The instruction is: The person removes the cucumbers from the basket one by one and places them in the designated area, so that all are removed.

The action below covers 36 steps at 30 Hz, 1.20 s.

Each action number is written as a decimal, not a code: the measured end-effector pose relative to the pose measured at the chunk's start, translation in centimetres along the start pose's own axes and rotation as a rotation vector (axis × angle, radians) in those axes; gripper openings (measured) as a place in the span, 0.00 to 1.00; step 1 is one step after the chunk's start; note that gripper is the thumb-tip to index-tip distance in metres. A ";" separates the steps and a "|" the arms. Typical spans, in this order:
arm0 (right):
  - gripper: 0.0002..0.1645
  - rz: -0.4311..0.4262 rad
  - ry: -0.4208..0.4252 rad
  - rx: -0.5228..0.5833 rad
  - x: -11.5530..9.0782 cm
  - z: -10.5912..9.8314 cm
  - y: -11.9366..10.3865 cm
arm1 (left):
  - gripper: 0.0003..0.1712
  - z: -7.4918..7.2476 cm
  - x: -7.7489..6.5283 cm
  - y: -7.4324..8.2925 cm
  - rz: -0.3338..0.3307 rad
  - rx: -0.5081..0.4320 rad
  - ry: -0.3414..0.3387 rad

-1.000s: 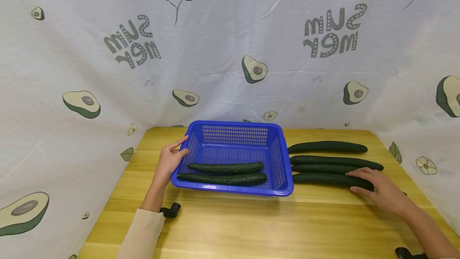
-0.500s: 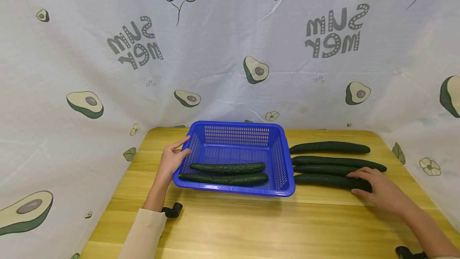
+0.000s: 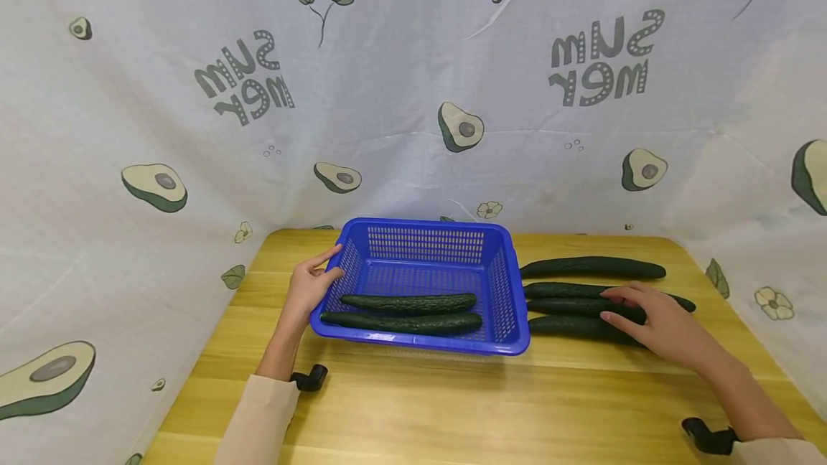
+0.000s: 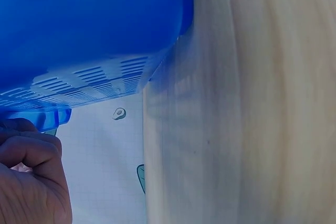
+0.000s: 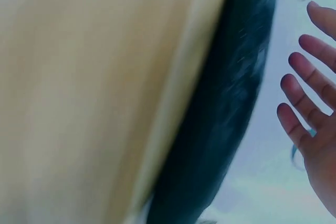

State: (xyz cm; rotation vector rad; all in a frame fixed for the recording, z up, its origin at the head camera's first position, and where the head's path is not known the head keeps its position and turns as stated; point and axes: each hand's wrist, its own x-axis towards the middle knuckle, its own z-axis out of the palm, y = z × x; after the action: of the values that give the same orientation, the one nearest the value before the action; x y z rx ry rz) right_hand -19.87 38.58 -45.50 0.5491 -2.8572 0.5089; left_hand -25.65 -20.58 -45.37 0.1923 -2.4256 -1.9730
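Observation:
A blue plastic basket (image 3: 423, 228) stands on the table with two dark green cucumbers (image 3: 407, 302) lying along its near side. My left hand (image 3: 306, 288) grips the basket's left rim, thumb toward the inside; its curled fingers show in the left wrist view. To the basket's right, several cucumbers lie roughly side by side. Over the nearer ones hovers my right hand (image 3: 662, 325), fingers spread and holding nothing in the right wrist view. The nearest cucumber (image 3: 568, 327) is partly hidden by that hand, as is the cucumber (image 3: 562, 306) behind it.
The farthest cucumber (image 3: 594, 266) lies a little apart toward the back. The wooden table (image 3: 413, 407) ends against a white cloth (image 3: 388, 77) printed with avocados, which hangs behind and at both sides.
My right hand has come off the right end of the nearest cucumber and shifted left and slightly away from me. My left hand and the basket stay in place.

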 end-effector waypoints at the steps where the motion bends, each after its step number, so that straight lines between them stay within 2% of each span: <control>1: 0.24 -0.001 0.004 0.010 0.3 -0.1 -0.4 | 0.32 0.0 0.0 0.0 0.001 0.002 0.000; 11: 0.21 -0.074 0.078 0.082 3.3 0.1 -5.1 | 0.33 0.0 0.1 -0.1 0.003 -0.011 -0.003; 18: 0.20 -0.110 0.079 0.156 5.6 1.0 -7.4 | 0.32 0.0 0.0 -0.1 0.013 -0.024 -0.004; 24: 0.21 -0.152 0.053 0.225 7.7 1.8 -10.0 | 0.32 -0.1 0.0 -0.2 0.009 -0.022 0.003; 36: 0.27 -0.205 -0.080 0.284 10.9 3.8 -15.3 | 0.32 0.0 0.2 -0.4 0.008 -0.025 -0.004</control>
State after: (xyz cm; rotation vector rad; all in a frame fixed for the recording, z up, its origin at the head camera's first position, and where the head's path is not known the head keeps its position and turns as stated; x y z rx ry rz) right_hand -24.32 20.28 -41.79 0.9167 -2.7743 0.8786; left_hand -25.79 -20.66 -45.75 0.1775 -2.3994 -2.0010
